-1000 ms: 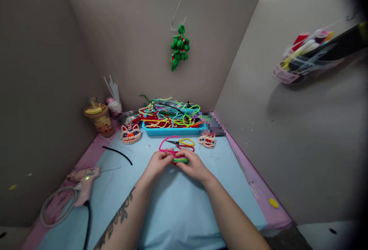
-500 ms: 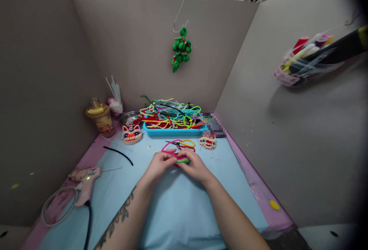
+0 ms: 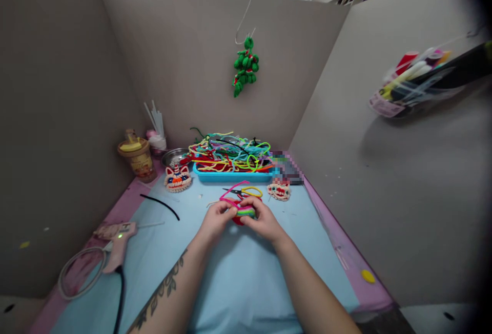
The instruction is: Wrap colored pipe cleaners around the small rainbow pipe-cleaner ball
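Note:
Between my hands is a small striped piece of pipe cleaners [image 3: 246,212], with pink, green and red bands. My left hand [image 3: 217,220] pinches its left side, thumb and forefinger at the pink strand. A loose pink pipe cleaner end [image 3: 232,187] loops up beyond the fingers. My right hand [image 3: 264,220] is closed round the right side, fingers on top and thumb below. Just behind the hands lies a cutting tool [image 3: 251,190] with dark jaws and yellow and red handles; I cannot tell whether it is scissors or pliers.
A blue tray [image 3: 230,176] heaped with colourful pipe cleaners stands at the back. Two lion-like faces [image 3: 178,179] [image 3: 279,191] flank it. At left lie a black pipe cleaner [image 3: 160,206] and a pink glue gun [image 3: 120,244] with its cord. A green ornament [image 3: 246,67] hangs on the back panel.
The held piece has turned slightly, so more of its green and red bands shows. The loose pink end now stands up more openly. The view has shifted a little.

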{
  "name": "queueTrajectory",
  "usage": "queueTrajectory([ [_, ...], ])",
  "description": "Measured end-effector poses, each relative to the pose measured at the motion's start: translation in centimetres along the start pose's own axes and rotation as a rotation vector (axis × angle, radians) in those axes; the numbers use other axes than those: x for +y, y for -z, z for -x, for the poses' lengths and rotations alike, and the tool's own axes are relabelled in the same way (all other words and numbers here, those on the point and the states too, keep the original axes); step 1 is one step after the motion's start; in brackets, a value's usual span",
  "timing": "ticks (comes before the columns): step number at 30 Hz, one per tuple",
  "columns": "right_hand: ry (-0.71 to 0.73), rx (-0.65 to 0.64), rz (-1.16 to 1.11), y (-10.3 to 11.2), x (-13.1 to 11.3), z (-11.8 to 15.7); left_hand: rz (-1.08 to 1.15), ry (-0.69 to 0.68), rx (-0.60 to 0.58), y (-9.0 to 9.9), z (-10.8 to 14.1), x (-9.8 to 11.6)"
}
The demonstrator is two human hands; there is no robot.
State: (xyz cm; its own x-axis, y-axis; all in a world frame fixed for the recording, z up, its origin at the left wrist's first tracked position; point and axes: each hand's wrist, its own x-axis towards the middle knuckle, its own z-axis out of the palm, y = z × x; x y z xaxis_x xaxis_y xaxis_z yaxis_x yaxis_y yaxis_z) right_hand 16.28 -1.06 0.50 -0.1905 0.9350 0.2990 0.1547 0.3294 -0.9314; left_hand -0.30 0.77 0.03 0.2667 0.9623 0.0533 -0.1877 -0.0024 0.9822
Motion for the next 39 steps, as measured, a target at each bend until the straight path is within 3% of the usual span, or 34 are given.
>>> queueTrajectory([
  [7, -0.099, 0.052, -0.319, 0.0, 1.4, -0.3, -0.092, -0.015, 0.067, 0.2, -0.4, 0.0],
  [10, -0.118, 0.060, -0.332, 0.0, 1.4, -0.4, -0.223, -0.157, 0.198, 0.5, -0.3, 0.4],
  [12, -0.115, 0.054, -0.296, 0.0, 1.2, -0.3, -0.461, -0.311, 0.277, 0.7, -0.1, 0.9],
  [15, -0.090, 0.022, -0.210, 0.0, 0.8, -0.1, -0.858, -0.489, 0.180, 1.1, 0.4, 1.6],
  [18, -0.057, 0.014, -0.128, -0.1, 0.5, 0.0, -1.025, -0.553, 0.081, 1.2, 0.5, 1.7],
  [25, -0.096, 0.149, -0.100, 0.8, 0.9, -0.5, -0.991, -0.649, 0.108, 1.5, -0.2, 0.9],
  [28, -0.095, 0.111, -0.106, 1.1, 0.8, -0.4, -0.992, -0.703, 0.097, 1.4, -0.3, 0.6],
  [32, -0.085, 0.040, -0.096, 0.7, 0.6, -0.3, -1.112, -0.654, 0.061, 1.1, -0.1, 0.8],
  [39, -0.186, 0.077, -0.307, -0.2, 1.0, -0.4, -1.171, -0.655, 0.052, 0.9, 0.4, 1.3],
])
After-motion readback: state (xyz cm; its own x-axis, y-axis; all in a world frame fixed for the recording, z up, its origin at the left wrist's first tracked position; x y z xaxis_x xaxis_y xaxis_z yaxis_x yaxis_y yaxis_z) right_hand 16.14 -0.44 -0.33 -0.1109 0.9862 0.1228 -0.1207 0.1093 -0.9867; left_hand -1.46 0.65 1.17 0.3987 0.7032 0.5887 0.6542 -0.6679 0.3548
